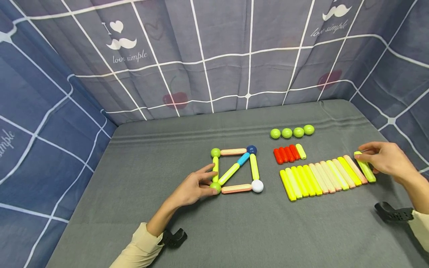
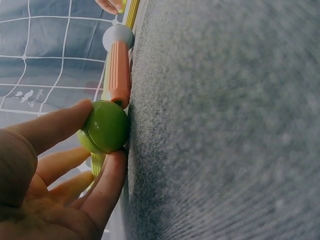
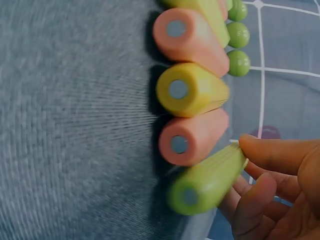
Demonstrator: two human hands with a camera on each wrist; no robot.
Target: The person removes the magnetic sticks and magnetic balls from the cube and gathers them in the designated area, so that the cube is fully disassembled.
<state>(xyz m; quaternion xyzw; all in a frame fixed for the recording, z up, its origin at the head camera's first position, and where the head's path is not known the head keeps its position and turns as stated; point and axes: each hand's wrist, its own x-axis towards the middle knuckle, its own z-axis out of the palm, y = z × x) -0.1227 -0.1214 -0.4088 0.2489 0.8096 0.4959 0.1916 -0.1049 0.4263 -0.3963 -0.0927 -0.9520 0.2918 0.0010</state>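
Rods [image 3: 216, 170] show grey discs [image 3: 178, 89] only from right wrist.

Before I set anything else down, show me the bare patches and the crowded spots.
Grey cloth lies bare between the left curtain and left hand, and on the near side of the long sticks. Crowded: around those sticks, the red sticks and loose green balls, and inside the square frame.

"What carries everything?"
"A dark grey cloth-covered surface [image 1: 221, 230]. Near its middle lies a four-cornered ball-and-stick frame [image 1: 234, 169], braced corner to corner."
"And beyond the frame?"
"Four green balls [image 1: 286, 133] at two o'clock; toward half past two, short red sticks [image 1: 289, 154]; at three, long yellowish and pink sticks [image 1: 318, 178] in a row."
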